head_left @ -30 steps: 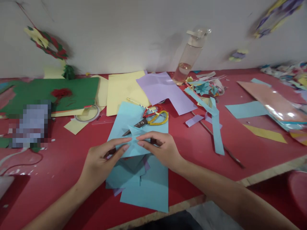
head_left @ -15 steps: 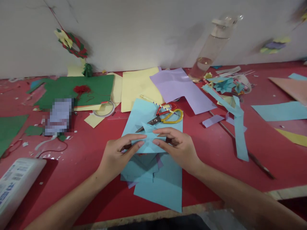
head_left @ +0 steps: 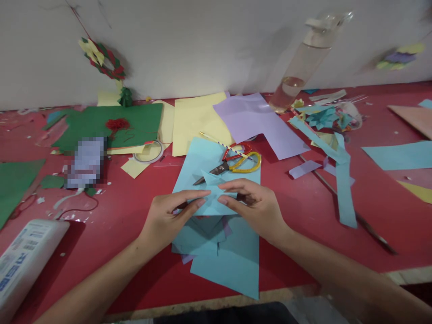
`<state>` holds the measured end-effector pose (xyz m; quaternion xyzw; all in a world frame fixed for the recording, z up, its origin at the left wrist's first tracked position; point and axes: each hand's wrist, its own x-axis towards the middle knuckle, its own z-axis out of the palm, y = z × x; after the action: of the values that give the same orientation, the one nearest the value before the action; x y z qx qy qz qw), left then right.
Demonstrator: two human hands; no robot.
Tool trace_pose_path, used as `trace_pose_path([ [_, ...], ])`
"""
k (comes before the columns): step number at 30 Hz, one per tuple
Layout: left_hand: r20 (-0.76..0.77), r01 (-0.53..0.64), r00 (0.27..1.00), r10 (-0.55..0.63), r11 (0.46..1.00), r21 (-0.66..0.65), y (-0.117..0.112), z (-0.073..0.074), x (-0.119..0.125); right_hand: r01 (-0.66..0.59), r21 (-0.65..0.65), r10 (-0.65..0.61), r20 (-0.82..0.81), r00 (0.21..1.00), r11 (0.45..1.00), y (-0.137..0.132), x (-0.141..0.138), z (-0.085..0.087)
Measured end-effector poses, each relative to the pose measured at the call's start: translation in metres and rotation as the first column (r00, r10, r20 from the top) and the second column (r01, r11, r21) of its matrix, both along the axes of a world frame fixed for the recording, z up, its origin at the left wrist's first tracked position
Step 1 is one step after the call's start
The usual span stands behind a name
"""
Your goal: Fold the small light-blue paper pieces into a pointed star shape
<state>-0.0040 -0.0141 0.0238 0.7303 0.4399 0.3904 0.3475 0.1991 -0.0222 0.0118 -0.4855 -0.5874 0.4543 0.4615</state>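
My left hand and my right hand both pinch a small folded light blue paper piece, held just above a stack of light blue sheets on the red table. The fingertips of both hands meet on the paper's top surface. Just behind the hands, on the blue sheet, lie scissors with red and yellow handles, and a striped pencil rests across them.
Yellow sheets, a purple sheet and a green card lie at the back. A clear bottle leans on the wall. Blue strips, a tape roll and a white pack lie around.
The view has shifted to the left, bringing the white pack into sight. Both hands stay pinched on the folded blue paper with little change.
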Motion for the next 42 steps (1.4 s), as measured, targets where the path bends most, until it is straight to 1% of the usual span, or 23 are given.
trace_pose_path([
  [6, -0.013, 0.012, 1.0, -0.012, 0.999, 0.039, 0.001, 0.0001, 0.0003, -0.006, 0.015, 0.006, -0.006, 1.0, 1.0, 0.0013, -0.0002, -0.0016],
  [11, -0.001, 0.049, 0.999, -0.049, 0.997, 0.067, 0.0014, 0.0, -0.0003, -0.001, 0.036, 0.002, -0.011, 1.0, 0.999, 0.0014, -0.0007, -0.0007],
  [22, -0.024, 0.031, 0.999, -0.03, 0.999, 0.028, 0.0021, 0.0002, -0.0008, 0.009, 0.02, -0.009, -0.022, 1.0, 1.0, 0.001, -0.0009, 0.0],
  [28, -0.027, 0.04, 0.999, -0.04, 0.999, 0.019, 0.0023, 0.0021, -0.0007, 0.006, 0.008, -0.005, -0.015, 1.0, 1.0, 0.0009, 0.0004, 0.0005],
  [34, -0.024, 0.048, 0.999, -0.048, 0.999, 0.013, 0.0021, 0.0018, -0.0013, -0.021, -0.007, 0.021, 0.014, 1.0, 1.0, 0.0019, 0.0018, 0.0007],
  [42, -0.067, 0.068, 0.996, -0.065, 0.997, 0.031, 0.0033, 0.0027, -0.0028, -0.045, -0.004, 0.045, 0.035, 0.998, 0.999, 0.0033, 0.0016, 0.0017],
])
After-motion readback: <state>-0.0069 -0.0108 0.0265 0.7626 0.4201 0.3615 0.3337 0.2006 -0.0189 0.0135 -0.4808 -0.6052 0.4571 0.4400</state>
